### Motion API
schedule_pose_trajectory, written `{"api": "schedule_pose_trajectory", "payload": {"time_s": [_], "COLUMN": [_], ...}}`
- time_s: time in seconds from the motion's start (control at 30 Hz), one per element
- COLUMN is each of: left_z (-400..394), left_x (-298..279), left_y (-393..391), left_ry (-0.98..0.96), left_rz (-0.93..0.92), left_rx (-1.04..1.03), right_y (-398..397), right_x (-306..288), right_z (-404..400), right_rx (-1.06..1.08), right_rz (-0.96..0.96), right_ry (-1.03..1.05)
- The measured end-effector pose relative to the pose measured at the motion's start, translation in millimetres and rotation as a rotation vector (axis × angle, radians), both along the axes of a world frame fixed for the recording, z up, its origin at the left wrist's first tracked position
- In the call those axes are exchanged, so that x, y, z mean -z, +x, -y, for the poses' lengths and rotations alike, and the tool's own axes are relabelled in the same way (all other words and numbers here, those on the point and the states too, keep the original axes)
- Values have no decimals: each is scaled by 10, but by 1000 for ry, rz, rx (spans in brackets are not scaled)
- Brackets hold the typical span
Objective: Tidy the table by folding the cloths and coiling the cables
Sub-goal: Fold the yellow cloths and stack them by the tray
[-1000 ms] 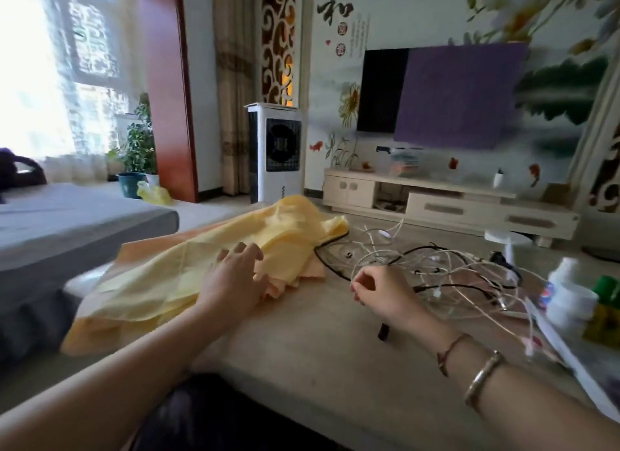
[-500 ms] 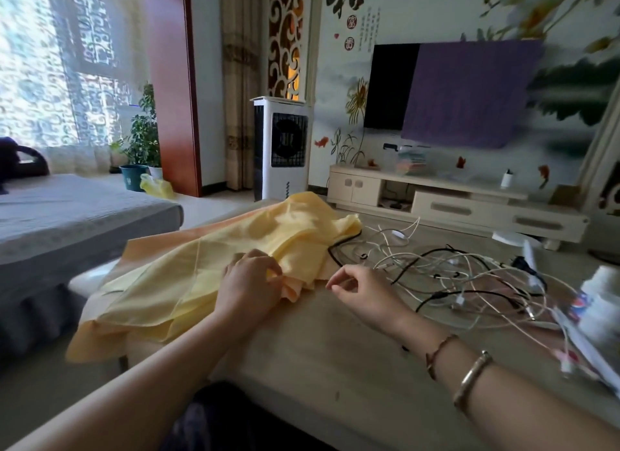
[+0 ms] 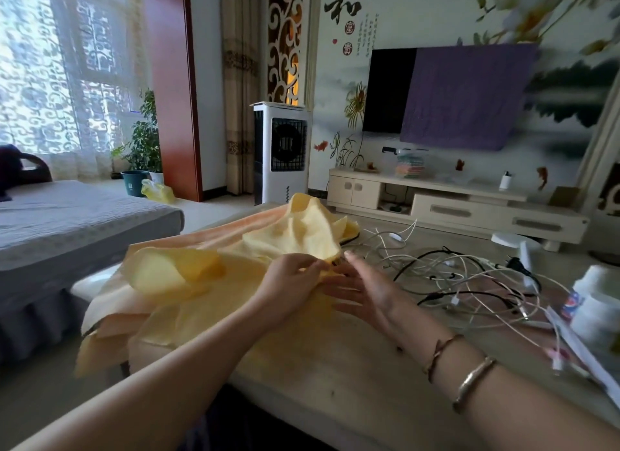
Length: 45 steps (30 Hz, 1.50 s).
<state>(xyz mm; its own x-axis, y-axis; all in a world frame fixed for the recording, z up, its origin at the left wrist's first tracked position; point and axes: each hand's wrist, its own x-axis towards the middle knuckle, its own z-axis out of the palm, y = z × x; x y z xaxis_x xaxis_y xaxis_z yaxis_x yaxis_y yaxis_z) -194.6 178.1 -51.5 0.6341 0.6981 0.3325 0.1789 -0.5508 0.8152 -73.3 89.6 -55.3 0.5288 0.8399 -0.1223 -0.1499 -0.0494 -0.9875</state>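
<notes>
Yellow cloth heaped over the left end of the worktop, spilling past its left edge; a paler peach layer shows under it along the far and left sides. Left hand pinches a raised fold of the cloth, thumb and fingers closed on the fabric, the fold lifted clear of the surface in a loose peak; motion blur on the cloth. Right hand just beside the left, fingers straight and spread, flat against the cloth's right edge, gripping nothing; two bracelets on that wrist. Cables, white and black, in one loose tangle on the right half of the worktop, from the cloth's edge out towards the right end; one black loop runs under the cloth's far corner. White bottle at the right edge, touching the tangle's outer strands; a flat white strip lies beside it, too blurred to name. Grey bed off the left end, apart from the worktop.
</notes>
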Motion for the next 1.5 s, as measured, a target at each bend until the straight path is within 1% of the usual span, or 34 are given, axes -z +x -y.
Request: {"api": "schedule_pose_trajectory", "payload": {"time_s": [0.07, 0.1, 0.17, 0.2, 0.23, 0.33, 0.4, 0.47, 0.5, 0.57, 0.6, 0.63, 0.67, 0.7, 0.77, 0.83, 0.87, 0.9, 0.97, 1.07, 1.2, 1.27, 1.3, 1.4, 1.43, 1.5], "left_z": [181, 254, 399, 464, 506, 544, 567, 576, 601, 660, 712, 756, 797, 846, 920, 964, 966, 972, 951, 915, 900, 915, 923, 962, 977, 1008], "left_x": [-53, -66, -88, -106, -115, -81, -58, -24, -5, 44, 74, 109, 150, 195, 293, 392, 422, 442, 463, 445, 358, 316, 299, 265, 254, 241], "left_y": [47, 72, 137, 168, 204, 313, 372, 424, 465, 539, 593, 643, 694, 752, 859, 948, 969, 980, 972, 899, 751, 698, 679, 671, 687, 757], "left_ry": [-90, -140, -264, -294, -284, -78, 85, 206, 246, 295, 306, 308, 304, 298, 314, 392, 432, 461, 490, 491, 501, 490, 496, 544, 559, 594], "left_rz": [2, 0, 39, 69, 97, 88, 23, -67, -109, -196, -238, -279, -317, -360, -466, -550, -567, -574, -580, -573, -545, -557, -552, -480, -454, -397], "left_rx": [141, 197, 300, 330, 332, 277, 275, 283, 296, 332, 363, 400, 434, 460, 469, 423, 393, 376, 377, 391, 397, 400, 396, 392, 395, 384], "right_y": [104, 161, 278, 344, 415, 725, 1001, 1299, 1417, 1593, 1634, 1622, 1561, 1479, 1267, 1056, 965, 894, 786, 704, 661, 650, 651, 708, 741, 795], "right_x": [-19, -20, -47, -66, -89, -181, -276, -348, -384, -395, -388, -366, -340, -306, -227, -145, -110, -74, -18, 19, 18, 7, -5, -98, -138, -222], "right_z": [112, 167, 296, 373, 456, 763, 1045, 1316, 1449, 1629, 1707, 1744, 1770, 1797, 1849, 1929, 1962, 1995, 2026, 2024, 1956, 1940, 1947, 2046, 2097, 2213], "right_rx": [40, 74, 163, 210, 254, 406, 553, 673, 697, 661, 648, 633, 595, 517, 275, 33, -55, -114, -161, -136, -104, -63, -21, 205, 275, 345], "right_rz": [-51, -39, 49, 94, 144, 337, 503, 705, 817, 1050, 1177, 1295, 1371, 1392, 1341, 1308, 1311, 1319, 1361, 1458, 1680, 1735, 1732, 1578, 1491, 1253], "right_ry": [18, 20, -10, -27, -42, -73, -108, -217, -317, -580, -677, -720, -717, -690, -663, -724, -750, -764, -754, -683, -611, -584, -573, -478, -430, -308]}}
